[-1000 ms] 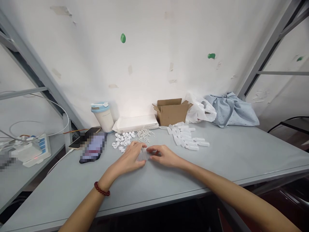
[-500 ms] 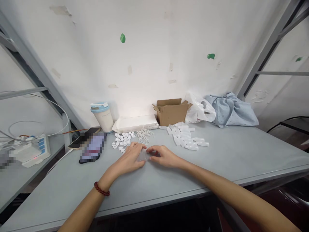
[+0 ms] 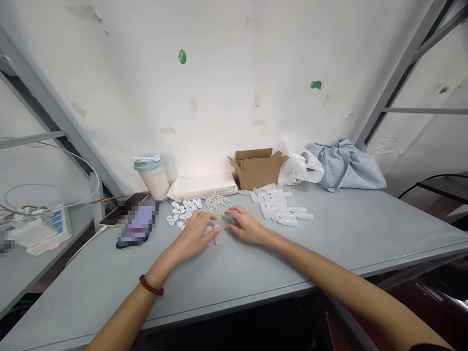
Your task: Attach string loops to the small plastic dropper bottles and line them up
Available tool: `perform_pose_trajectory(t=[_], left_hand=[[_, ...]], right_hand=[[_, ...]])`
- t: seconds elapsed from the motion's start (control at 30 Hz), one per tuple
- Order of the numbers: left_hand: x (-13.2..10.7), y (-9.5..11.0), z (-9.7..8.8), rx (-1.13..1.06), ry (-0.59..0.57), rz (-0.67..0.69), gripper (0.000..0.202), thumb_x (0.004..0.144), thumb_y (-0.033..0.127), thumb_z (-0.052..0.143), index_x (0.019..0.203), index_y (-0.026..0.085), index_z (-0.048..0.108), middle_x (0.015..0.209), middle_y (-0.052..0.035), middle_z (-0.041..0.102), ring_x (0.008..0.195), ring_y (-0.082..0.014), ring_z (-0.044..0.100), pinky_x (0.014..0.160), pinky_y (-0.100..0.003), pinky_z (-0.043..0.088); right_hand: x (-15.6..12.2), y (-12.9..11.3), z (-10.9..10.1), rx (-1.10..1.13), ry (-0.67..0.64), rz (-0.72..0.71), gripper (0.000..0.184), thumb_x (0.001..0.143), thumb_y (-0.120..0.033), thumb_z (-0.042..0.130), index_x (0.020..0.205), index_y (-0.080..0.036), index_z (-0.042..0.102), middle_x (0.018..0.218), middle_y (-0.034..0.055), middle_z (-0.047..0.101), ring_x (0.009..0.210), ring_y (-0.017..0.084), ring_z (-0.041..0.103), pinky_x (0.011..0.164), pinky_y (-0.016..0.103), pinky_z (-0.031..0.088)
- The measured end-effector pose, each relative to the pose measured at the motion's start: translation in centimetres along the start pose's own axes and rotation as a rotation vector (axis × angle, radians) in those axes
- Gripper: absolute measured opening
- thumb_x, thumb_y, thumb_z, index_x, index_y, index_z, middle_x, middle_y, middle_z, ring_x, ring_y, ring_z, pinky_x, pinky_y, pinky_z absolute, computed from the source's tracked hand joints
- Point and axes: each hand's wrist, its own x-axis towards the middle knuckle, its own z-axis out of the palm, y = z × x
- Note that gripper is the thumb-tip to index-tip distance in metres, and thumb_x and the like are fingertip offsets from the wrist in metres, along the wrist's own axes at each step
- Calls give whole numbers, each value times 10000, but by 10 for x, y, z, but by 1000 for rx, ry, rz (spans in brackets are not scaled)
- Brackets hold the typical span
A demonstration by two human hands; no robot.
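My left hand (image 3: 197, 231) is on the grey table, fingers bent and thumb across a small clear plastic piece (image 3: 217, 240). The piece shows on both sides of the thumb; its exact shape is hard to make out. To its right, my right hand (image 3: 246, 225) is open and holds nothing, thumb and forefinger apart and pointing at the left hand. Just beyond the hands lies a tangle of thin white loops (image 3: 216, 202). A heap of small white caps (image 3: 185, 210) sits beyond the left hand. Translucent plastic tubes (image 3: 275, 204) are piled beyond the right hand.
Along the wall stand a cup with a blue lid (image 3: 152, 178), a white paper stack (image 3: 204, 186), a brown open carton (image 3: 258, 173), a white plastic bag (image 3: 300, 163) and a light blue cloth bundle (image 3: 347, 165). Phones (image 3: 126, 207) lie at left, near a power strip (image 3: 54, 229).
My right hand has drawn slightly away from the clear piece and its fingers have spread. My left thumb now reaches across the piece. The view has shifted a little.
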Motion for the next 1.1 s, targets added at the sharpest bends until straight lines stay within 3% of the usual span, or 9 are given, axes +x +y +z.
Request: perform_pose_trajectory(t=[0.13, 0.27, 0.5, 0.77, 0.93, 1.1], left_hand=[[5, -3, 1, -10, 121, -90, 331, 862, 470, 408, 991, 195, 539, 1092, -92, 583, 1100, -292, 438, 893, -451, 371], [9, -4, 0, -32, 201, -141, 311, 873, 451, 385, 935, 194, 549, 1030, -86, 614, 1055, -288, 473, 845, -423, 394], [11, -6, 1, -33, 249, -187, 314, 869, 453, 371, 901, 197, 550, 981, -76, 628, 1011, -273, 498, 822, -404, 411], [11, -10, 0, -29, 323, -262, 339, 865, 470, 373, 912, 189, 556, 1018, -85, 627, 1002, -263, 514, 720, -349, 447], [10, -10, 0, 21, 348, -205, 251, 849, 398, 424, 916, 191, 550, 967, -75, 633, 944, -252, 533, 643, -308, 445], [8, -11, 4, 53, 331, -28, 352, 842, 341, 466, 1158, 192, 502, 933, -62, 605, 925, -238, 523, 718, -335, 449]], right_hand=[[7, 6, 1, -85, -172, 11, 513, 892, -431, 424, 1341, -183, 398, 1465, 123, 267, 1319, 305, 239, 1052, 490, 243], [12, 9, 4, -115, -269, 71, 592, 889, -555, 330, 1389, -239, 339, 1506, 65, 192, 1348, 328, 163, 1069, 516, 160], [13, 9, 3, -77, -248, 45, 558, 930, -519, 212, 1375, -222, 372, 1438, 65, 350, 1312, 267, 252, 1054, 468, 199], [12, 4, -3, 22, -224, 66, 526, 946, -437, 247, 1352, -147, 412, 1420, 111, 362, 1305, 243, 286, 1073, 435, 208], [9, -2, -20, 311, -100, 104, 477, 924, -449, 330, 1284, -187, 502, 1411, 83, 381, 1316, 205, 302, 1100, 387, 196], [7, -8, -34, 691, 2, 132, 376, 900, -420, 394, 1138, -234, 618, 1314, 73, 484, 1181, 222, 466, 976, 407, 354]])
